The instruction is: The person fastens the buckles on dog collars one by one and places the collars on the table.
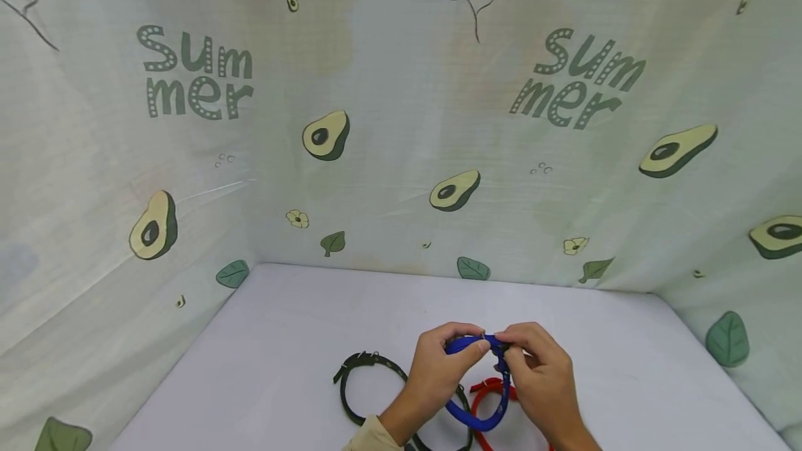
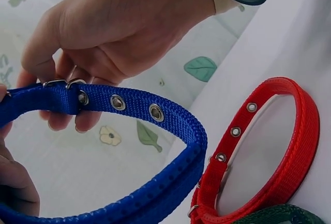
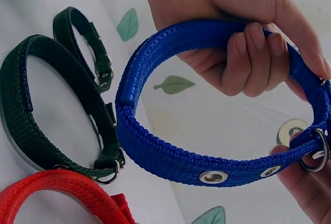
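Note:
A blue webbing collar (image 1: 479, 423) with metal eyelets is held up above the white table. My left hand (image 1: 466, 350) curls its fingers round the collar's top, as the right wrist view shows on the blue collar (image 3: 170, 157). My right hand (image 1: 509, 355) pinches the strap at its metal buckle (image 2: 62, 84); its fingertips (image 2: 62, 123) close on the blue collar (image 2: 155, 113). Both hands meet at the buckle end, and the loop hangs toward me.
A red collar (image 1: 491, 395) lies on the table under my hands, also visible as the red collar (image 2: 289, 146). Two dark green collars (image 1: 366, 385) lie to the left, seen closer as the green collars (image 3: 31, 105). Avocado-print cloth walls (image 1: 401, 159) enclose the white table (image 1: 282, 339).

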The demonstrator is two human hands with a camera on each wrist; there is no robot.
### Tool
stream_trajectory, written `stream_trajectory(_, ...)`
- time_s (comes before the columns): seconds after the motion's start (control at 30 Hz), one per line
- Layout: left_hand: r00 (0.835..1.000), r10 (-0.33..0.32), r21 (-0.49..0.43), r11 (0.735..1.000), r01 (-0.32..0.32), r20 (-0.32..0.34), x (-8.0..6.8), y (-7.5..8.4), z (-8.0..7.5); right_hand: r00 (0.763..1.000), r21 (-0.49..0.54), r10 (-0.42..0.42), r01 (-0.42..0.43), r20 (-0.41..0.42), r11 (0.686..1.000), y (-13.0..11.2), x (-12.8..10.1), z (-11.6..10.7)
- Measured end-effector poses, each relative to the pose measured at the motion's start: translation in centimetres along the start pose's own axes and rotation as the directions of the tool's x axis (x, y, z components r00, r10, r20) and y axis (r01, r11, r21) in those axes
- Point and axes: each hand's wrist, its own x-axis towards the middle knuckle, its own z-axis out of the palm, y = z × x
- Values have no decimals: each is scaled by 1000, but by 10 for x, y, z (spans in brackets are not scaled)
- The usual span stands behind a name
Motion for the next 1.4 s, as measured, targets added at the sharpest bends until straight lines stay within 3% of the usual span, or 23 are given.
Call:
stream_trajectory(0.43,1000,-6,17,1000,6,-3,2,-3,-1,999,-13,-38,39,18,999,2,0,1)
stream_trajectory(1.0,999,-47,11,999,47,-26,4,-3,-5,999,-54,-7,10,43,998,6,-3,4)
stream_trajectory(1.23,992,-115,-60,992,112,-54,7,0,-11,996,76,67,-72,59,995,5,-4,4)
stream_trajectory(1.4,988,-142,-151,980,132,-58,9,0,-15,993,64,53,-60,110,996,5,-4,7)
